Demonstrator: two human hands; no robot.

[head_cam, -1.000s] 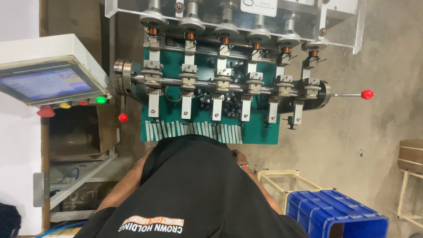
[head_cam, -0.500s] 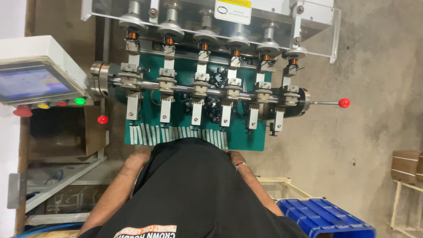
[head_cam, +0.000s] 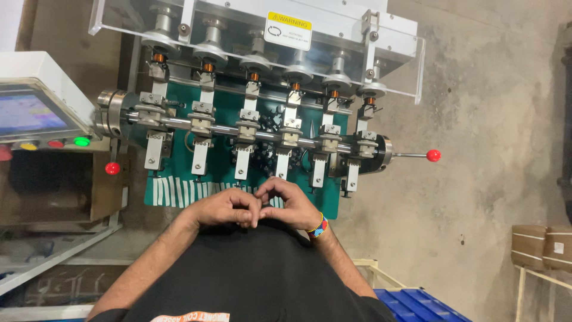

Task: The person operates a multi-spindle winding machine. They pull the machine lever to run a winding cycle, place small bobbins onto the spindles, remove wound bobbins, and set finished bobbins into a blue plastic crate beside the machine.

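Note:
My left hand (head_cam: 221, 209) and my right hand (head_cam: 293, 201) meet fingertip to fingertip just above my black shirt, at the front edge of a green machine plate (head_cam: 226, 113). The fingers of both are curled inward; whether anything small sits between them is hidden. A beaded bracelet (head_cam: 319, 226) circles my right wrist. Directly beyond the hands, several clamp heads hang from a steel shaft (head_cam: 220, 128), with copper-wound spindles (head_cam: 253, 76) above them. A row of white strips (head_cam: 176, 192) lies on the plate left of my left hand.
A clear guard with a yellow label (head_cam: 289, 30) covers the machine's top. Red-knobbed levers stick out at the right (head_cam: 433, 155) and left (head_cam: 112, 168). A control panel with a screen (head_cam: 30, 113) and coloured buttons stands left. A blue crate (head_cam: 417, 304) and cardboard boxes (head_cam: 542, 247) are at the right.
Both hands, hidden under my shirt before, have come up into view and met in front of the plate. The camera has moved closer and tilted, so the machine sits lower.

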